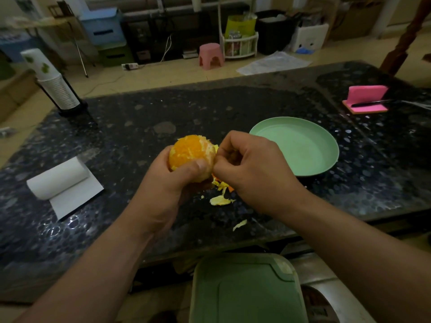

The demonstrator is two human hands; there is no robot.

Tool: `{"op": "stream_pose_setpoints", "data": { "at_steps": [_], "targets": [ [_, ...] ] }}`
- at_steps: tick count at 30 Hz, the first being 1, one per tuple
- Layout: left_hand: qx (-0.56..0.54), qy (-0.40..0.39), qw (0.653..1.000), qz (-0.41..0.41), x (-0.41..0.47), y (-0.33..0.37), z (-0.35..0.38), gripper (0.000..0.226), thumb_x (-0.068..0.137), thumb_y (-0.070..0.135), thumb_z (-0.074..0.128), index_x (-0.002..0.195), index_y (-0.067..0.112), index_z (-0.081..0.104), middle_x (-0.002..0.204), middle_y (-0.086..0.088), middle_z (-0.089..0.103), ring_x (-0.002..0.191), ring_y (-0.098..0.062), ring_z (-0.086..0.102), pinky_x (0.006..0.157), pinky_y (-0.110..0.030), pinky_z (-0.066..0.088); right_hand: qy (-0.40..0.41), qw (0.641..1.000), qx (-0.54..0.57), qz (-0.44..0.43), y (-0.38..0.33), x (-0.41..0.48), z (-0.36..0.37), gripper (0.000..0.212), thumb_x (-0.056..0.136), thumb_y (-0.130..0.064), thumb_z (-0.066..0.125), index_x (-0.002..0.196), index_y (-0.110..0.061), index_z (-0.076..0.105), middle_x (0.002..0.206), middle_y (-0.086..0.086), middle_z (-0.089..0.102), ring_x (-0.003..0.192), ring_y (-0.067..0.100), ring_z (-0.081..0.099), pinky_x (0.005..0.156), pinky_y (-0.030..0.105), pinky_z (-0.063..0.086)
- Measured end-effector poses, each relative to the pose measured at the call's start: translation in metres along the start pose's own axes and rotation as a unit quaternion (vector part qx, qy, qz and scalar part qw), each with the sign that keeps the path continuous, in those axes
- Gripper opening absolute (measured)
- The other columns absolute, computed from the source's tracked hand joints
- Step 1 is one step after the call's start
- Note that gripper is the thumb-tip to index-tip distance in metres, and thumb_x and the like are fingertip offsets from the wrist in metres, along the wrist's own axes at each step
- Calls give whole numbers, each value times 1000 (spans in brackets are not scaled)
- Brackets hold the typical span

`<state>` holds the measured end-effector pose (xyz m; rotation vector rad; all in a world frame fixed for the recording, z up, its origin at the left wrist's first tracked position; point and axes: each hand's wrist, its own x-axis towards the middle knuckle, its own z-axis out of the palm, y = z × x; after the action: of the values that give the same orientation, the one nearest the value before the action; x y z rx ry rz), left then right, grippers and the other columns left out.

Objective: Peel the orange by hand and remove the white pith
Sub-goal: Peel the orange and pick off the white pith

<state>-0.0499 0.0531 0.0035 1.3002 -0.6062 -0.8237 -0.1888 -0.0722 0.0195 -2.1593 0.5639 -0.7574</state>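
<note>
Orange flesh shows bare over most of the orange point(190, 155), with pale pith point(209, 152) clinging to its right side. The fruit is held above the middle of the stone table point(140, 127), towards the front edge. The left hand point(172, 183) grips it from below, thumb pressed across the lower face. The right hand point(251, 169) is curled against the fruit's right side, thumb and forefinger pinching the pith there.

Peel and pith scraps point(220, 200) lie on the table directly beneath, with one stray strip nearer the front edge. A green plate point(335, 148) sits just right of the hands. A paper towel roll point(58, 178) lies towards the left edge.

Risk noted: the exposed segments look soft. A hard thumb or a deep pinch would likely tear the membrane and spill juice. A wet grip could then let the fruit slip onto the table.
</note>
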Motion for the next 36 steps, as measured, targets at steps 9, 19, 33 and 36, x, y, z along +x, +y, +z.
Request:
{"op": "stream_pose_setpoints", "data": {
  "at_steps": [9,19,33,36],
  "targets": [
    [-126,-27,990,-48,-2,7,-2,64,65,28,80,123,4,66,101,-13,77,82,-26,74,71,-34,63,-6,998,52,30,8,5,-8,15,101,-20,66,89,-24,73,72,-7,70,60,6,59,55,27,48],
    [-103,-30,993,-41,-1,7,-7,75,65,31,81,133,4,63,112,-14,75,90,-25,74,73,-33,63,-29,999,11,7,1,3,-8,13,100,-37,72,92,-27,75,69,-14,67,64,2,60,57,15,43],
    [-66,-27,997,-31,-1,2,1,45,79,21,72,123,9,66,113,-15,75,101,-32,71,81,-41,66,19,996,-77,-40,2,-2,0,13,97,-24,70,84,-22,68,66,-11,62,62,8,59,56,32,49],
    [-91,-26,995,-41,-2,3,2,46,80,20,67,123,5,65,108,-14,75,92,-26,73,71,-34,64,12,998,-49,-26,4,0,-4,12,96,-20,68,85,-22,70,66,-12,63,61,6,57,56,23,43]
  ]
}}
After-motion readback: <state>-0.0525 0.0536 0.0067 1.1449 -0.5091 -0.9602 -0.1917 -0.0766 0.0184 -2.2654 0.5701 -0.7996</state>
